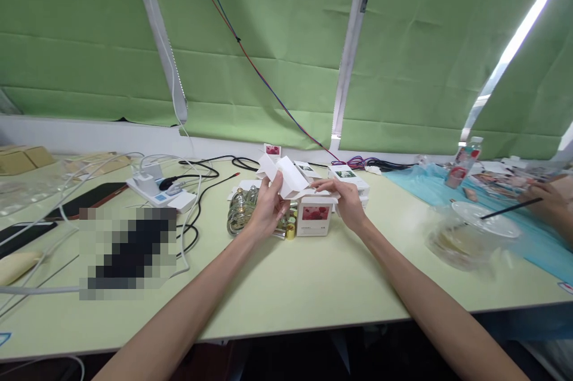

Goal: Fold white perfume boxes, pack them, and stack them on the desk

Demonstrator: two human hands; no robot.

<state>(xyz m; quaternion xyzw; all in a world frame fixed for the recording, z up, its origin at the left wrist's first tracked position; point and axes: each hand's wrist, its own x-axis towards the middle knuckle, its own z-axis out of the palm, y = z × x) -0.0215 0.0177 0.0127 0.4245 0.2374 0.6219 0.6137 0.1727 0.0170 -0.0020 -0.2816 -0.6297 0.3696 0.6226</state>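
Note:
Both of my hands are on a partly folded white cardboard box (294, 181), its flaps sticking out, held above the table. My left hand (267, 205) grips its left side between thumb and fingers. At the right end, the fingers of my right hand (347, 202) pinch a flap. Just below stands a small white box with a red flower picture (314, 218). Left of that, partly behind my left hand, sit several clear glass bottles (239, 211) and a small gold cap (290, 232). More white boxes (351, 179) lie behind my right hand.
A power strip (163, 194) with plugs and tangled cables lies at left, near a dark phone-like slab (94, 197). To the right are a plastic cup with a black straw (470, 237), a drink bottle (464, 163) and blue sheeting (412, 181). Another person's hand (548, 202) is at far right.

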